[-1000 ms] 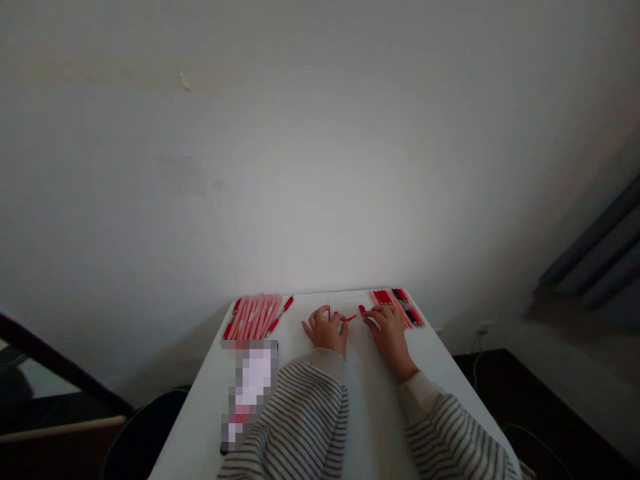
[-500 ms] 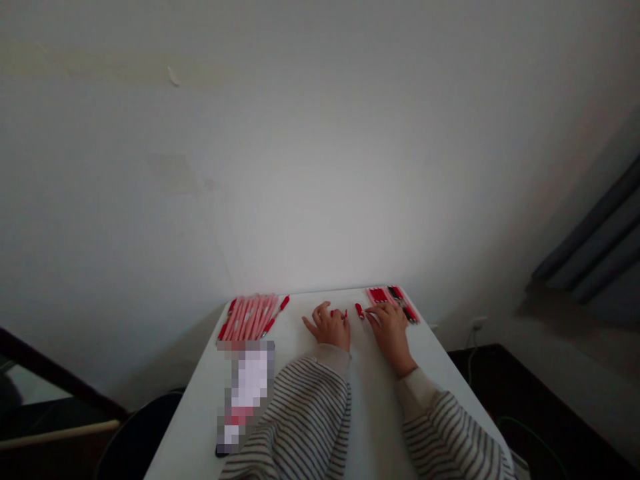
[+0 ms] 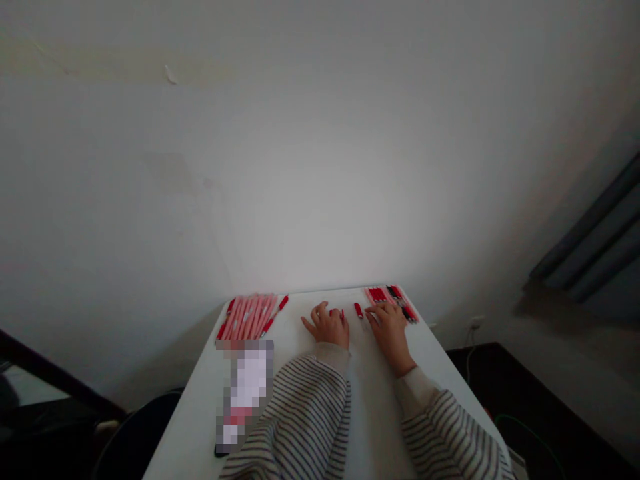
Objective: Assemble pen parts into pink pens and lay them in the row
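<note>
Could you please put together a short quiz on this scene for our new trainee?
1. True or false: the pile of pink pens lies to the right of the right hand.
2. What lies on the table between the fingertips of the left hand and the right hand? A) a small red piece B) a pair of scissors C) a cup
3. Fill in: the person's sleeves have a ______ pattern.

Key: 1 false, as the pink pens lie at the table's far left corner; 2 A; 3 striped.
</note>
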A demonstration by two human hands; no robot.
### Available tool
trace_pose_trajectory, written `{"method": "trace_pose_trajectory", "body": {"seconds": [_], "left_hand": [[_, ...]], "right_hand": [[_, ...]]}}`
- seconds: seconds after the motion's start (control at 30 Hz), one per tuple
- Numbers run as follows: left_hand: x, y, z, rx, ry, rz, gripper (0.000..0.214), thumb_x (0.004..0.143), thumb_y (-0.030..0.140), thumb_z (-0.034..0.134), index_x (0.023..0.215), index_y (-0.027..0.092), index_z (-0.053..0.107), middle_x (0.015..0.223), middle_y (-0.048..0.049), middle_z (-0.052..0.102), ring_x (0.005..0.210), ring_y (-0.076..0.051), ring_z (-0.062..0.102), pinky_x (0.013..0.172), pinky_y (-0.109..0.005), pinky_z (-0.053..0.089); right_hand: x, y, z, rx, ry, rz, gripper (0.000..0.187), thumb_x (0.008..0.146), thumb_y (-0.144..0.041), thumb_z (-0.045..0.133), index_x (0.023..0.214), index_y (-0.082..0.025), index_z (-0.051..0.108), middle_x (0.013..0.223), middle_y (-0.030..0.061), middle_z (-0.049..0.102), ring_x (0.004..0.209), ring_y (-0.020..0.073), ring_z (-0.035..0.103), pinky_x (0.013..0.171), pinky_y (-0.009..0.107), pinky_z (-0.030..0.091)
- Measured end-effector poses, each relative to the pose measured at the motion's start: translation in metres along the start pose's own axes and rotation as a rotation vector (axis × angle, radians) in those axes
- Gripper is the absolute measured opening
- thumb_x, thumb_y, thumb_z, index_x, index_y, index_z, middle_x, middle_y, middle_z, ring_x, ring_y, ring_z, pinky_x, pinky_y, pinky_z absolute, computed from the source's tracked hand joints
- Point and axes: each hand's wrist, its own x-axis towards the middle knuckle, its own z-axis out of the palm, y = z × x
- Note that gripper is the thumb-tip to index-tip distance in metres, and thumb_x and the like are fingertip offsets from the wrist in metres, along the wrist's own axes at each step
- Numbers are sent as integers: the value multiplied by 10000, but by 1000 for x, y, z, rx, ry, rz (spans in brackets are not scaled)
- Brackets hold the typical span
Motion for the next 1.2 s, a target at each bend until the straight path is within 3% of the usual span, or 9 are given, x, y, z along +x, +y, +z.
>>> {"method": "trace_pose_trajectory", "body": {"seconds": [0.37,0.6,1.2], "left_hand": [[1,0,-3,-30,-39,-17,145,713,301,657,853,277,689,1300,-33,517,1243,-260,385,1105,-636,146],[-3,-2,-7,-168,-28,64,146,656,328,742,800,331,716,1253,1,548,1233,-261,402,1107,-614,174],[-4,-3,-8,-211,-106,88,86,688,332,716,772,330,738,1280,3,551,1260,-266,373,1117,-634,103]], "right_hand": [[0,0,-1,15,3,-22,248,895,-342,493,892,-237,718,922,76,637,946,236,483,829,377,348],[0,-1,1,53,-48,-34,243,897,-335,502,875,-258,732,929,66,621,951,226,488,824,368,364],[-1,0,5,77,-114,-99,156,854,-298,586,900,-309,735,948,46,619,987,219,491,853,377,402]]}}
